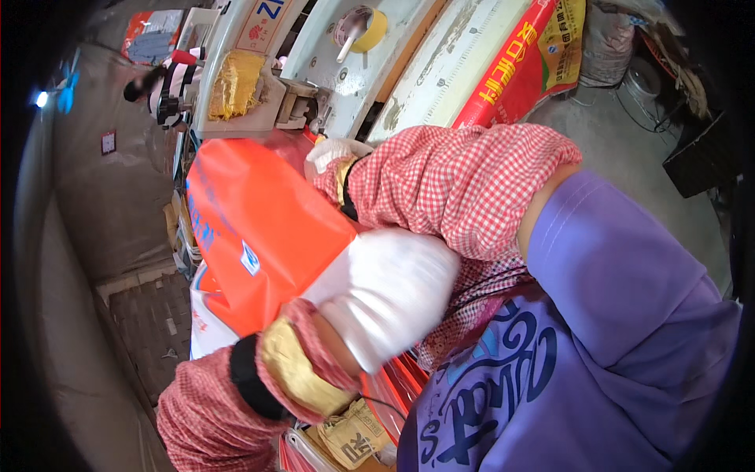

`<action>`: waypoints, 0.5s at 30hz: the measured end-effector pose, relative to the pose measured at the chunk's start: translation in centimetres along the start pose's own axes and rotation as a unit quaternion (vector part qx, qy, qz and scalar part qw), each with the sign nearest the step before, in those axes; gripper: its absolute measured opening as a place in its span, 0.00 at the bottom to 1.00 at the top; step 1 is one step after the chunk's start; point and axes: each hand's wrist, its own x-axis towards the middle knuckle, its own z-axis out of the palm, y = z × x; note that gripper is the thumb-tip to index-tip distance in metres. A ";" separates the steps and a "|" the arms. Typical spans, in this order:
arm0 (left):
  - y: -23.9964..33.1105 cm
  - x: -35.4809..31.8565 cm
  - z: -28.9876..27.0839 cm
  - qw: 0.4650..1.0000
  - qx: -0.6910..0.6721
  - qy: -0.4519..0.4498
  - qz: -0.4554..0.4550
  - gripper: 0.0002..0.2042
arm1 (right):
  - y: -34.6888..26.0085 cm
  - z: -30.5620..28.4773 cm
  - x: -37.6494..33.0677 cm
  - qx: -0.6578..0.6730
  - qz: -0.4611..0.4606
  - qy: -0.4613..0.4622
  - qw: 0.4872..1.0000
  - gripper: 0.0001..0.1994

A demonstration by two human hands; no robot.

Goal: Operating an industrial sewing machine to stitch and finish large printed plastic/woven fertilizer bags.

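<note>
A large orange-red plastic bag [267, 220] with a white part and blue print slants across the middle, below a sewing machine head [244, 71]. My left hand [393, 287], in a white glove smeared by motion, is against the bag's near side; its fingers cannot be made out. Farther off, my right hand [336, 155], also in a white glove, is at the bag's far edge beside the machine's needle end. Its fingers are mostly hidden. Red-and-white checked oversleeves with gold and black bands cover both forearms.
A yellow tape roll [366, 31] with a white-handled tool lies on the pale machine table [338, 86]. A red and yellow printed sack [519, 71] drapes over the bench at the far right. Low down sits a tan printed packet [354, 433]. A dark box [696, 161] stands at right.
</note>
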 end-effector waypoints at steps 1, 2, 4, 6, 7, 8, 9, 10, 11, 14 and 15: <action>-0.5 0.4 -0.3 0.997 0.038 -0.035 -0.056 0.06 | -0.6 -0.3 0.6 -0.007 0.017 -0.003 1.000 0.11; -1.6 0.3 -1.0 0.992 0.015 -0.096 -0.077 0.08 | -1.0 -0.3 0.8 -0.010 0.034 0.000 0.999 0.11; -2.4 -0.5 -1.8 0.993 0.004 -0.105 -0.051 0.10 | -1.7 0.0 1.1 0.004 0.064 0.027 0.998 0.10; -3.4 -1.7 -2.8 0.996 0.011 -0.083 -0.016 0.11 | -2.2 0.6 0.9 -0.037 0.090 0.064 0.993 0.09; -3.8 -2.3 -3.3 0.998 -0.001 -0.057 0.011 0.11 | -2.3 0.8 0.7 -0.062 0.095 0.073 0.991 0.09; -3.9 -2.9 -3.7 0.999 -0.007 0.006 0.044 0.11 | -2.4 1.0 0.4 -0.074 0.103 0.080 0.989 0.08; -3.9 -3.3 -3.9 0.999 -0.004 -0.041 0.006 0.07 | -2.6 1.1 0.1 -0.081 0.111 0.090 0.986 0.08; -3.6 -3.6 -4.0 0.995 -0.049 -0.083 0.000 0.08 | -2.6 1.0 -0.1 -0.085 0.118 0.097 0.985 0.07; -3.2 -3.8 -3.8 0.991 -0.074 -0.114 -0.018 0.10 | -2.7 1.0 -0.3 -0.091 0.130 0.109 0.981 0.07; -1.1 -3.2 -1.9 0.980 -0.066 -0.175 -0.070 0.19 | -2.9 0.6 -0.3 -0.098 0.106 0.043 0.989 0.04; -0.1 -2.5 -0.8 0.990 -0.042 -0.101 -0.091 0.18 | -3.0 0.6 -0.2 -0.100 0.098 0.021 0.990 0.06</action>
